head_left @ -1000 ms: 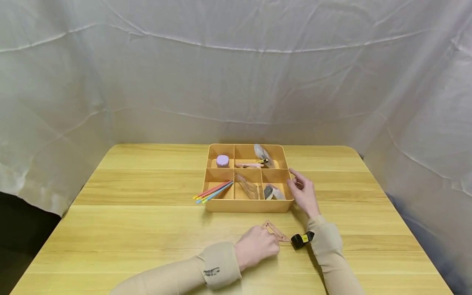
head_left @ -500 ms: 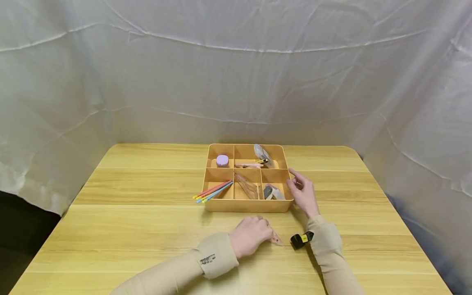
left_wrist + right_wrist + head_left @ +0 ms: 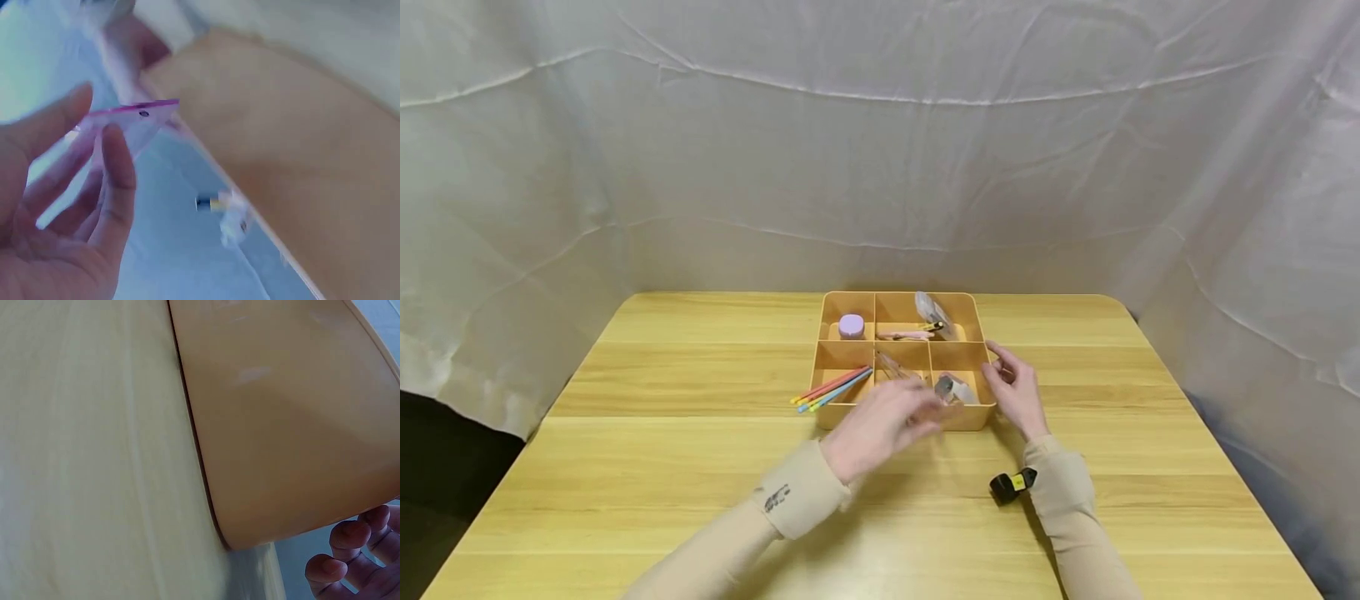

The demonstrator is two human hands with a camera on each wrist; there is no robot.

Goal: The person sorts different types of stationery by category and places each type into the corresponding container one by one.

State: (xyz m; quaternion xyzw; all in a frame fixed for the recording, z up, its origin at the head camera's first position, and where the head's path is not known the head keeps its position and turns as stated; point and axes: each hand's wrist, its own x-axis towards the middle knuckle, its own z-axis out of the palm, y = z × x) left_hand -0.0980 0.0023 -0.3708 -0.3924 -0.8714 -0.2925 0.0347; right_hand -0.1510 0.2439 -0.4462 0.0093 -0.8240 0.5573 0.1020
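Observation:
My left hand (image 3: 883,421), blurred, is just in front of an orange divided tray (image 3: 902,418). In the left wrist view its thumb and fingers pinch a clear pink set square (image 3: 134,115) with a small hole. My right hand (image 3: 1018,396) touches the tray's right side with bent, relaxed fingers; the right wrist view shows several fingertips (image 3: 350,534) by the tray's edge. In the tray's front left compartment, several coloured pencils (image 3: 833,389) lean over the rim. Clear plastic pieces (image 3: 891,364) lie in the middle one, partly behind my left hand.
A small black item with yellow (image 3: 1013,485) is beside my right cuff. At the back of the tray are a lilac box (image 3: 852,326), a pink item (image 3: 908,336) and a plastic packet (image 3: 931,311). Small grey and white pieces (image 3: 955,388) are front right.
The left hand has picked the pink set square up off the table and moved forward to the tray's front. The right hand has stayed at the tray's right side.

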